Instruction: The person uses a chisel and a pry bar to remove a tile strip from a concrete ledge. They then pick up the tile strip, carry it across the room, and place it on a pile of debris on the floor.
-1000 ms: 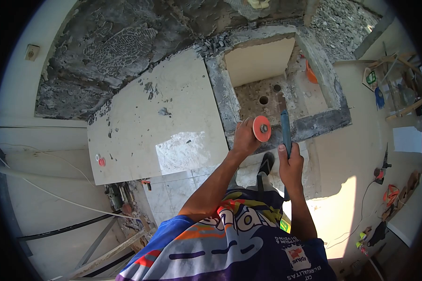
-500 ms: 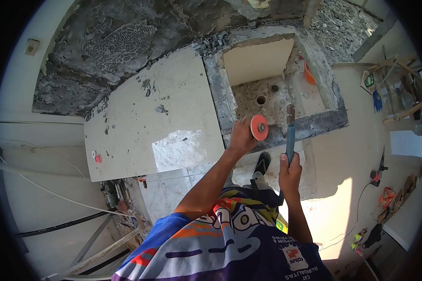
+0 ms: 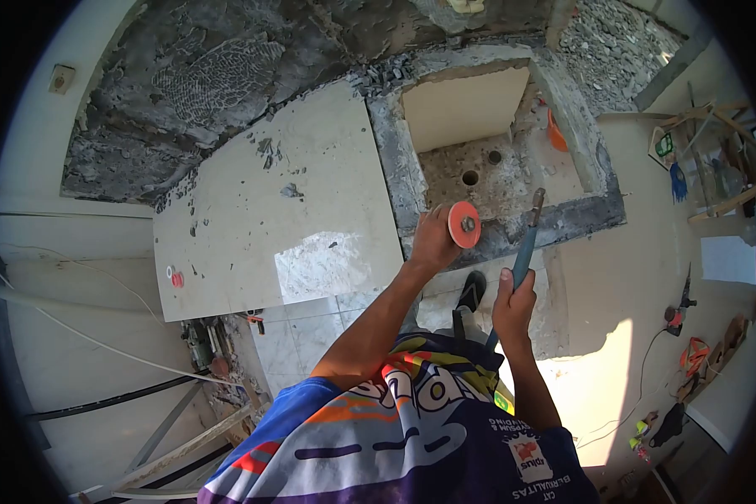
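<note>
My left hand [image 3: 433, 242] is closed around a chisel, just behind its round orange hand guard [image 3: 457, 235]. The chisel's metal striking end shows at the guard's centre; its blade is hidden below. My right hand [image 3: 513, 309] grips the blue handle of a hammer [image 3: 526, 252], thumb along the shaft. The narrow brown metal head points away from me, to the right of the guard and apart from it. Both tools are over the near edge of a rough concrete frame [image 3: 563, 224] around a sunken opening with two round holes in its floor.
Left of the opening lies a pale slab [image 3: 235, 244] strewn with chips. Rubble [image 3: 609, 59] is piled at the far right. An orange object [image 3: 556, 133] sits inside the frame. A corded power tool [image 3: 674, 315] lies right; a green tool [image 3: 197, 346] stands lower left.
The hammer has tilted so its head swings to the right, while my right hand shifts slightly left. My left hand and the chisel stay nearly still.
</note>
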A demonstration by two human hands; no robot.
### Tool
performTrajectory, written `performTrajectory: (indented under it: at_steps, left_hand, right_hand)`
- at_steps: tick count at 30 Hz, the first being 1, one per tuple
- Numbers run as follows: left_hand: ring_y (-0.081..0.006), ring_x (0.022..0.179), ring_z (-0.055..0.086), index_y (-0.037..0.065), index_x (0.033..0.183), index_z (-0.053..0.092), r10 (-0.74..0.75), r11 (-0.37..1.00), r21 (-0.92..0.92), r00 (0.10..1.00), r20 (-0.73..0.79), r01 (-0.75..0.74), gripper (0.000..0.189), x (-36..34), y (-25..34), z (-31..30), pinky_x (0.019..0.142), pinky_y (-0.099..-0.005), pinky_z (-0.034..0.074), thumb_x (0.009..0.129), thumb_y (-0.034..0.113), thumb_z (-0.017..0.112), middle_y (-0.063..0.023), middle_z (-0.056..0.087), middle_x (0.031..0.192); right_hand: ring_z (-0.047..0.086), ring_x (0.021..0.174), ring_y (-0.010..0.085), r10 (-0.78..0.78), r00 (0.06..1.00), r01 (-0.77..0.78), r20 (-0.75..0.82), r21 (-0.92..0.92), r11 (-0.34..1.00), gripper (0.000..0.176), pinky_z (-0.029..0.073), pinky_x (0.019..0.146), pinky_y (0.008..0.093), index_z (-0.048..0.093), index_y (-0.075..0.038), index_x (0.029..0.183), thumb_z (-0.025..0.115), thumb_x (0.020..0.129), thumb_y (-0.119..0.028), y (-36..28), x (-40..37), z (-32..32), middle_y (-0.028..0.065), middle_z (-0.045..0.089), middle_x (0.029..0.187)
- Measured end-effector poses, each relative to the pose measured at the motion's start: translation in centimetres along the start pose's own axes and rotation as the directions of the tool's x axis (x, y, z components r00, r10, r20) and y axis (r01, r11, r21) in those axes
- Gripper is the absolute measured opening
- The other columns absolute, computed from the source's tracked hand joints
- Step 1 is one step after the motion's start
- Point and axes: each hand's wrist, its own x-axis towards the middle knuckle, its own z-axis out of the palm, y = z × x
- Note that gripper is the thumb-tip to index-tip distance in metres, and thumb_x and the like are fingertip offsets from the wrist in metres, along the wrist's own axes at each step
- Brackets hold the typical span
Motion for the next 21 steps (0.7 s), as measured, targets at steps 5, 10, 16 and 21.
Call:
performTrajectory:
  at_steps: [5, 10, 16, 21]
  left_hand:
    - [-0.0348, 0.097, 0.059, 0.005, 0.109, 0.061, -0.023, 1.0, -0.011, 0.999, 0.033, 0.023, 0.039, 0.3, 0.3, -0.2, 0.084, -0.0461, 0.044, 0.075, 0.017, 0.077, -0.013, 0.062, 0.102]
    - [-0.034, 0.099, 0.059, 0.005, 0.109, 0.062, -0.04, 0.999, 0.014, 0.998, 0.048, 0.039, 0.039, 0.3, 1.0, -0.6, 0.085, -0.0451, 0.043, 0.075, 0.017, 0.076, -0.0128, 0.062, 0.102]
    - [-0.0338, 0.098, 0.059, 0.006, 0.11, 0.06, -0.027, 0.999, 0.039, 0.998, 0.049, 0.025, 0.042, 0.0, 0.4, 0.4, 0.085, -0.0458, 0.042, 0.074, 0.019, 0.077, -0.0122, 0.061, 0.101]
    - [-0.0343, 0.1, 0.058, 0.005, 0.111, 0.059, -0.032, 0.998, 0.054, 0.997, 0.073, 0.028, 0.04, 0.3, 0.4, 0.4, 0.086, -0.0461, 0.042, 0.076, 0.018, 0.074, -0.0132, 0.06, 0.1]
  right_hand:
    - [0.063, 0.071, 0.0496, 0.051, 0.977, -0.007, 0.207, -0.207, 0.978, 0.032, 0.046, 0.059, 0.0576, 0.045, -0.002, 0.096, 0.058, 0.098, -0.031, 0.1, 0.5, 0.1, 0.0272, 0.062, 0.067]
    - [0.056, 0.049, 0.0335, -0.045, 0.986, 0.069, -0.158, 0.147, 0.987, 0.029, 0.041, 0.05, 0.0421, 0.048, -0.001, 0.093, 0.054, 0.102, -0.028, -1.3, 1.0, -2.0, 0.0153, 0.052, 0.057]
    - [0.064, 0.072, 0.0493, -0.016, 0.988, 0.042, 0.151, -0.17, 0.985, 0.033, 0.045, 0.059, 0.0573, 0.046, 0.001, 0.098, 0.058, 0.098, -0.03, 0.7, 1.4, 1.8, 0.0281, 0.062, 0.069]
    - [0.06, 0.054, 0.0389, 0.036, 0.998, -0.028, -0.044, 0.176, 0.984, 0.03, 0.044, 0.052, 0.046, 0.047, -0.001, 0.095, 0.057, 0.1, -0.029, -0.1, 1.5, -1.0, 0.0194, 0.057, 0.06]
